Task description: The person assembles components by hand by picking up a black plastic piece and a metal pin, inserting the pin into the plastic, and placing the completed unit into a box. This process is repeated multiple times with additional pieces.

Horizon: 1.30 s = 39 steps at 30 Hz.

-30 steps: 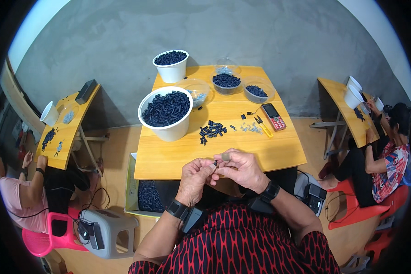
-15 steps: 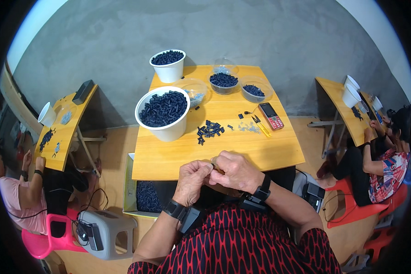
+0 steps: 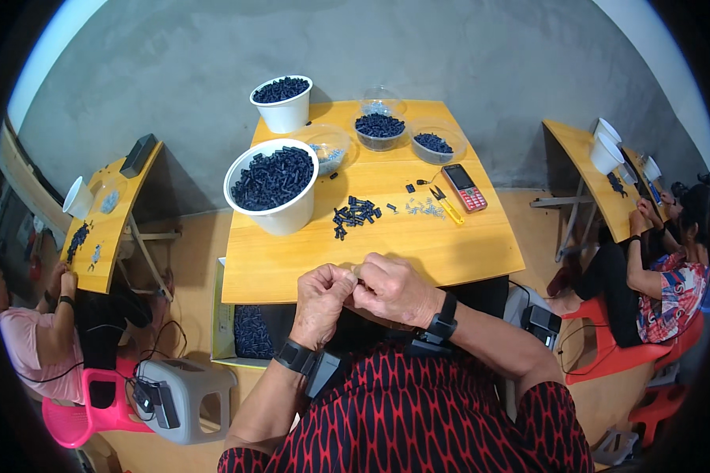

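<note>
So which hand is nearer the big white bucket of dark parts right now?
Left. The left hand sits at the table's near edge, just below and slightly right of the big white bucket. The right hand touches the left hand, one hand farther to the right.

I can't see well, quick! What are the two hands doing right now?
Left hand: fingers pinched shut, meeting the right hand; what it holds cannot be told.
Right hand: curled closed against it, contents hidden.

Near strip of the tabletop (image 3: pixel 450 252), just beyond both hands, lies bare and passable. Left front is blocked by a large white bucket (image 3: pixel 274 189) of dark parts. A loose pile of dark parts (image 3: pixel 355 214) sits centre. Yellow snips (image 3: pixel 446 203) and a red phone (image 3: pixel 464 188) obstruct right-centre. Bowls line the far edge.
</note>
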Available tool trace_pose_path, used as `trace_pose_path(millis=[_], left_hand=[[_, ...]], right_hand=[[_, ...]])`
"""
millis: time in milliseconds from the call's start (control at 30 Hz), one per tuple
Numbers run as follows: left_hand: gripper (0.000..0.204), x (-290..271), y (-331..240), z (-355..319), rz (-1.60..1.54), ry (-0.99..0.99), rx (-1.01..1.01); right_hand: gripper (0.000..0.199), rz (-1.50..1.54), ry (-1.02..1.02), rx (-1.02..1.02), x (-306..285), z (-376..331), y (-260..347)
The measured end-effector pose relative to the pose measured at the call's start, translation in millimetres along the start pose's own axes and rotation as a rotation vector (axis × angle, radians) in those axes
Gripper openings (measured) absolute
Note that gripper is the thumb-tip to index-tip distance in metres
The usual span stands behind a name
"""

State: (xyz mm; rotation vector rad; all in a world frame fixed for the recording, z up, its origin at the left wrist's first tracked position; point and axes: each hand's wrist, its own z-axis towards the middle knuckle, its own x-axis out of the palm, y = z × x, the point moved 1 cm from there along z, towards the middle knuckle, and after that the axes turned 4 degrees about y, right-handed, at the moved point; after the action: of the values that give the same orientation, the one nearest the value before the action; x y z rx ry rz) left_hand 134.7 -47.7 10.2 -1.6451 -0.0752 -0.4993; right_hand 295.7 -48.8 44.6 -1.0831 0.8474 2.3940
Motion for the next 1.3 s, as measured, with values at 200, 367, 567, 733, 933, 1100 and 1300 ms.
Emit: trace_pose_path(millis=[200,367,567,733,933,1100,1300], left_hand=[[0.008,-33,-20,9,0.223,-0.303,0.28],[0.003,-123,-55,10,0.29,-0.763,0.639],[0.009,-244,-10,1,0.205,-1.143,0.411],[0.025,-282,44,12,0.148,-1.09,-0.14],[0.031,-328,96,-4,0.152,-1.025,-0.066],[0.032,-309,95,-2,0.239,-1.076,-0.091],[0.026,-319,84,-13,0.978,-1.114,-0.033]], right_hand=[[0.011,0.155,0.085,0.215,-21,-4,-36],[0.011,-0.051,-0.241,0.438,-29,-12,-109],[0.008,-0.137,-0.087,0.435,-28,3,-113],[0.008,-0.157,-0.023,0.451,-27,5,-115],[0.008,-0.232,0.061,0.439,-28,7,-110],[0.009,-0.227,-0.017,0.377,-30,-5,-109],[0.01,0.427,-0.074,0.647,-26,-10,-93]])
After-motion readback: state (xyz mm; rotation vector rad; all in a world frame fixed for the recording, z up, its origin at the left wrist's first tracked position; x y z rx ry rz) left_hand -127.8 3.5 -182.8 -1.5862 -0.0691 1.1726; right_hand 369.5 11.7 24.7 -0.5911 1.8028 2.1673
